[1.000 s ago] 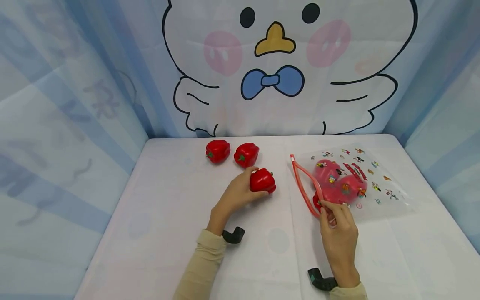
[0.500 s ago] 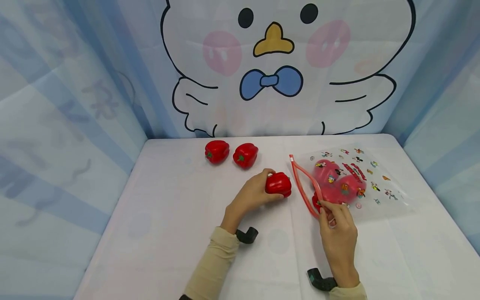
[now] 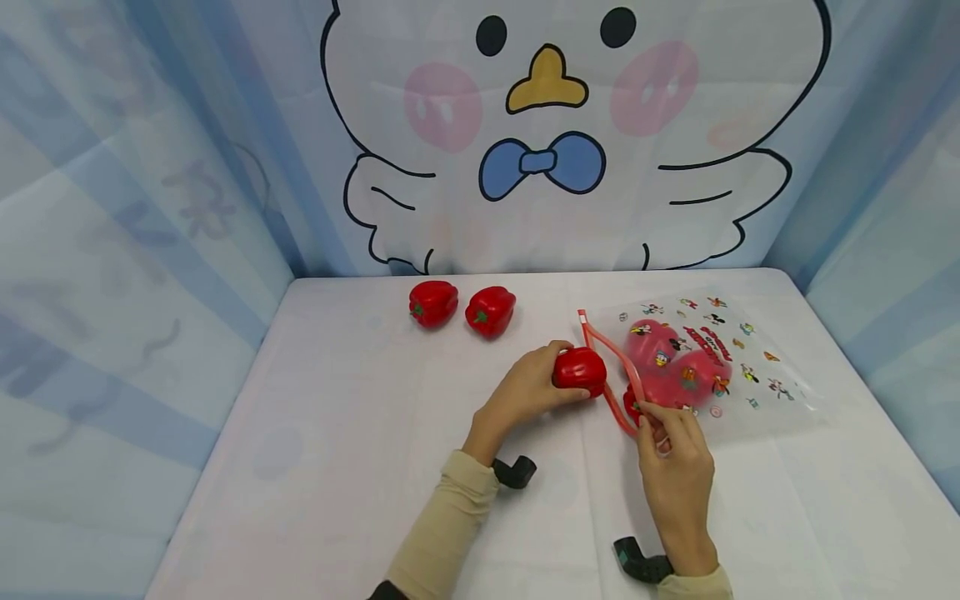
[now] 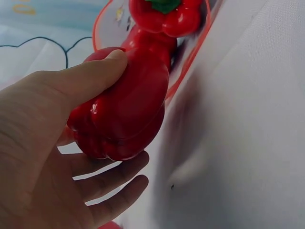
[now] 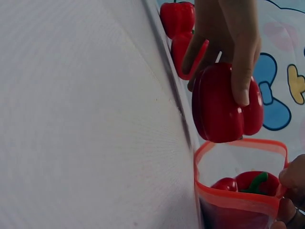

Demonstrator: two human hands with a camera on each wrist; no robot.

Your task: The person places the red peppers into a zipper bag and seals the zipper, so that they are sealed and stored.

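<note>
Brightly red bell pepper (image 3: pixel 581 372), glossy, plumply lobed

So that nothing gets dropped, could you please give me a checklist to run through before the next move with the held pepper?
1. Left grip round the held pepper: ok.
2. Right grip pinching the orange rim of the bag: ok.
3. Bag open at the rim: ok.
4. Held pepper inside the bag: not ok, it is outside.
5. Held pepper clear of the rim: cannot tell.
</note>
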